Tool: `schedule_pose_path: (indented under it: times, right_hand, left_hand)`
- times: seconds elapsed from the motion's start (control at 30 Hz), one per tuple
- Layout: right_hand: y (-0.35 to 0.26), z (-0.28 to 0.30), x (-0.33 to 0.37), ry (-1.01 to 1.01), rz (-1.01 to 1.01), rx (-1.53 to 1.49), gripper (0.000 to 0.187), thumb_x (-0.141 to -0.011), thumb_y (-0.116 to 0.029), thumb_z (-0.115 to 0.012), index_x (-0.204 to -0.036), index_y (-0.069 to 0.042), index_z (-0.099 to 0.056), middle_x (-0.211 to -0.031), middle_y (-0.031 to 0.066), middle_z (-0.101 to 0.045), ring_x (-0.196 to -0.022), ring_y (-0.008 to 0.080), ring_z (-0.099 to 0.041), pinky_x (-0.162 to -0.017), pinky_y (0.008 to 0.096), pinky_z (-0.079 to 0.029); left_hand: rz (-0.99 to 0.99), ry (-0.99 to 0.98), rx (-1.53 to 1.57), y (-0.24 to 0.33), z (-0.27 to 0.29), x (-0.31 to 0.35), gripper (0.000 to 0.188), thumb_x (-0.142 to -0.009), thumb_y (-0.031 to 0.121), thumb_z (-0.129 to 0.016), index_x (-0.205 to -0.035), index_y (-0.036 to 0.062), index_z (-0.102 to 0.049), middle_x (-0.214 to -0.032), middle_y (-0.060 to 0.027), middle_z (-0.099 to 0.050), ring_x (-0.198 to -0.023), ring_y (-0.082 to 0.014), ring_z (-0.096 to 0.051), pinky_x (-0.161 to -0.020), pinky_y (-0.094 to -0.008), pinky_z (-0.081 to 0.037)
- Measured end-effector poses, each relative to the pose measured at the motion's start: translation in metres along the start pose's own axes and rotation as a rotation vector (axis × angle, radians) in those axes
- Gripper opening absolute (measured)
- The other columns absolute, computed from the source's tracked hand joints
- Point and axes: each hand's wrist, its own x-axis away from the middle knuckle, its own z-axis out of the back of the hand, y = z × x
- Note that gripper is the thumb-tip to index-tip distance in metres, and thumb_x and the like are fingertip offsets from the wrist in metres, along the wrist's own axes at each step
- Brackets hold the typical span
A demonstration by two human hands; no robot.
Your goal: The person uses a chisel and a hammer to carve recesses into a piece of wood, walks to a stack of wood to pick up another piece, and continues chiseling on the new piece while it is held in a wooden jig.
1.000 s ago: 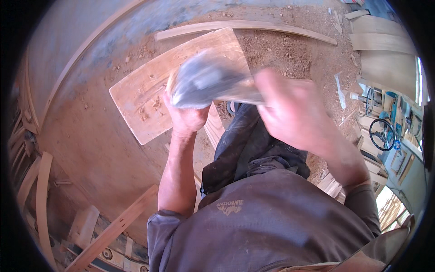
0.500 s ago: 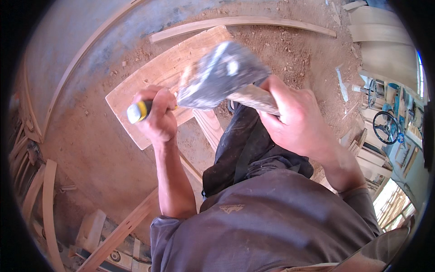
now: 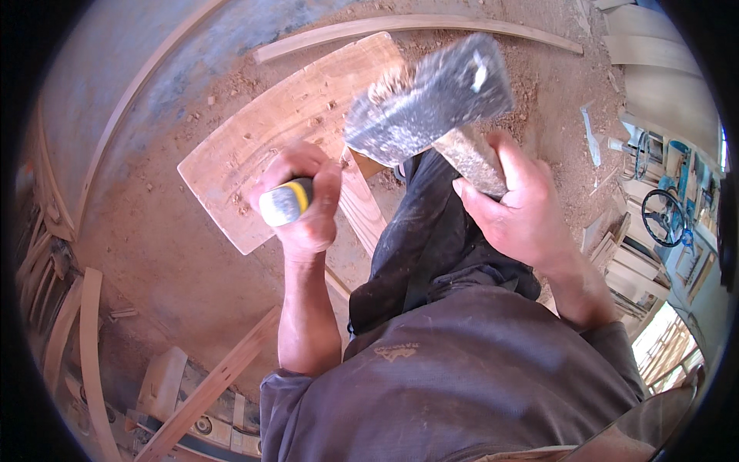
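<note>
My left hand (image 3: 300, 192) is closed around a chisel (image 3: 285, 203) with a yellow-and-black handle and a pale, worn end cap. Its blade is hidden behind the hand. In my right hand (image 3: 523, 200) is the short wooden handle of a hammer (image 3: 431, 100), whose heavy, scuffed dark metal head is raised to the right of the chisel and slightly blurred. Under both hands lies a broad, curved wooden board (image 3: 231, 162), with wood chips and several rough cut spots on its face. The hammer head covers part of its right side.
A long curved wood strip (image 3: 431, 25) lies on the dusty floor beyond the board. A narrow timber piece (image 3: 362, 204) runs from the board toward my legs. Lower left are more timber lengths (image 3: 208, 400). To the right stands a machine with a black handwheel (image 3: 663, 218).
The hammer has moved up and to the right, away from the chisel. My left hand has shifted right, and the chisel's end cap now faces up more.
</note>
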Motion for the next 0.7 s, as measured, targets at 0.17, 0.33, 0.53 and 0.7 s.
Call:
schedule_pose_path:
  times: [0.17,0.33,0.53,0.7]
  right_hand:
    - [-0.036,0.010,-0.013,0.008,0.325,0.202,0.025,-0.085,0.000,-0.070,-0.106,-0.001,-0.057,-0.081,0.0154,-0.066,-0.070,0.0237,-0.070,-0.065,0.0353,-0.055]
    - [-0.034,0.012,-0.014,-0.127,0.415,0.427,0.026,-0.078,0.000,-0.070,-0.094,-0.004,-0.051,-0.069,0.0134,-0.061,-0.063,0.0341,-0.067,-0.055,0.0418,-0.053]
    - [0.007,0.002,0.020,-0.019,0.119,0.115,0.029,-0.084,-0.004,-0.068,-0.108,-0.001,-0.053,-0.071,0.0201,-0.061,-0.068,0.0423,-0.065,-0.057,0.0471,-0.049]
    - [0.022,-0.001,0.036,-0.032,-0.037,0.001,0.029,-0.086,-0.004,-0.070,-0.110,0.001,-0.054,-0.074,0.0190,-0.062,-0.070,0.0338,-0.065,-0.060,0.0413,-0.049]
  left_hand:
    - [-0.271,-0.147,-0.438,-0.013,-0.006,0.006,0.009,-0.083,0.001,-0.069,-0.077,0.0029,-0.062,-0.076,-0.0054,-0.063,-0.067,-0.0177,-0.058,-0.064,-0.0352,-0.047]
    - [-0.125,-0.145,-0.457,-0.029,0.002,0.031,0.015,-0.088,0.006,-0.069,-0.104,0.0039,-0.066,-0.097,-0.0086,-0.065,-0.088,-0.0219,-0.063,-0.074,-0.0380,-0.050]
    - [-0.090,0.113,0.169,-0.002,0.018,0.000,0.011,-0.083,-0.003,-0.063,-0.076,0.0018,-0.055,-0.070,-0.0115,-0.063,-0.057,-0.0150,-0.056,-0.051,-0.0279,-0.045]
    - [-0.044,0.132,0.117,0.003,0.006,0.002,0.018,-0.077,-0.011,-0.062,-0.072,0.0030,-0.052,-0.069,-0.0110,-0.062,-0.056,-0.0136,-0.054,-0.050,-0.0275,-0.044]
